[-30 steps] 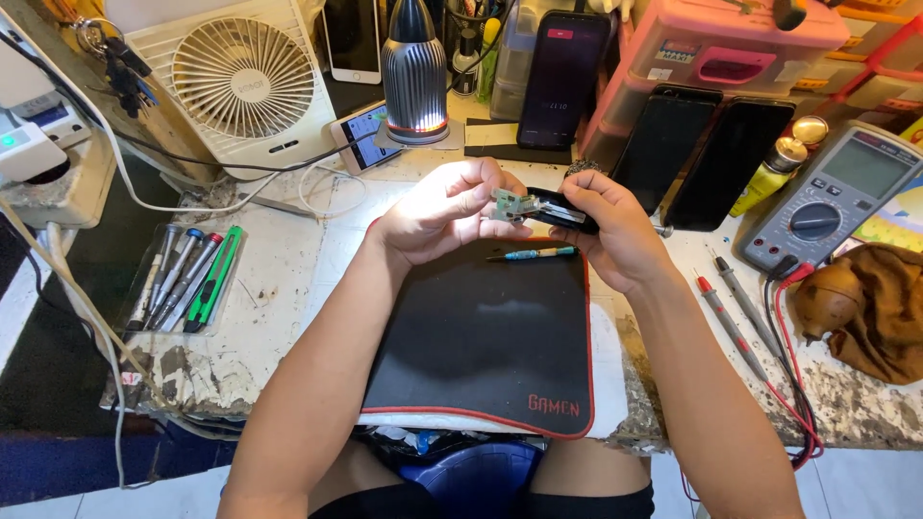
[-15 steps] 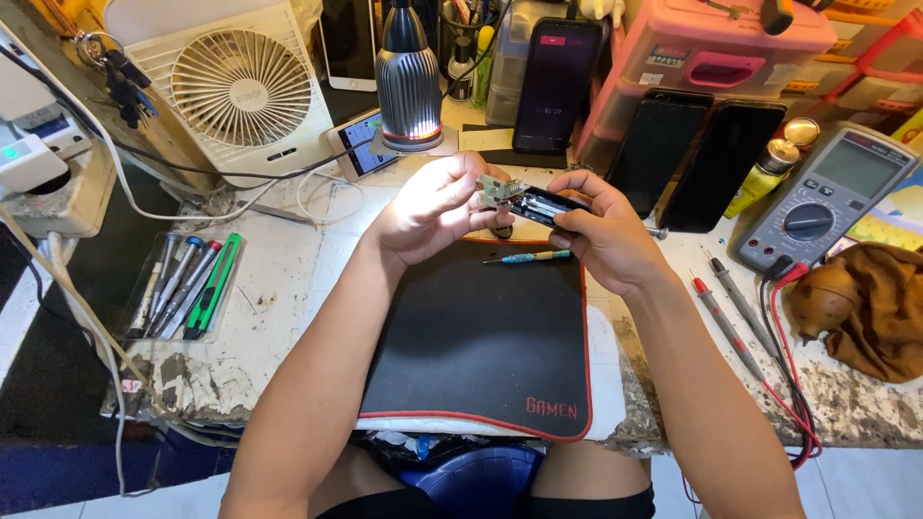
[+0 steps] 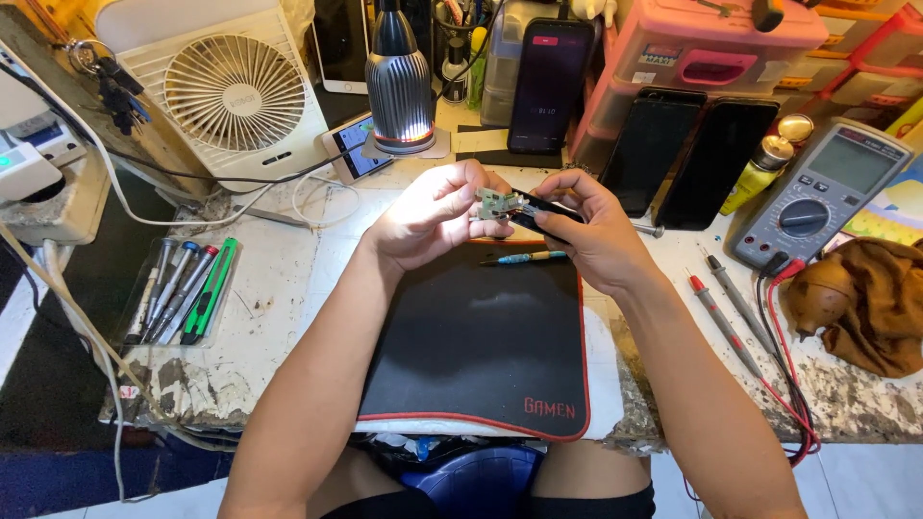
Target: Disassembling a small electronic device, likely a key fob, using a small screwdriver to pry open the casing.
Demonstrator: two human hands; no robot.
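Small circuit board (image 3: 495, 204) was pinched in left hand (image 3: 433, 226); right hand (image 3: 586, 231) gripped black tool (image 3: 540, 210) against it. Work appeared mid-way, unfinished.

Bright lamp (image 3: 399, 86) at 12 o'clock; glare whitens left hand (image 3: 433, 216) and surface (image 3: 279, 288). Edges bowed; focus sharp.

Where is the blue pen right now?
In the head view, the blue pen lies on the top edge of the black mat, just below the hands, nearer the right hand.
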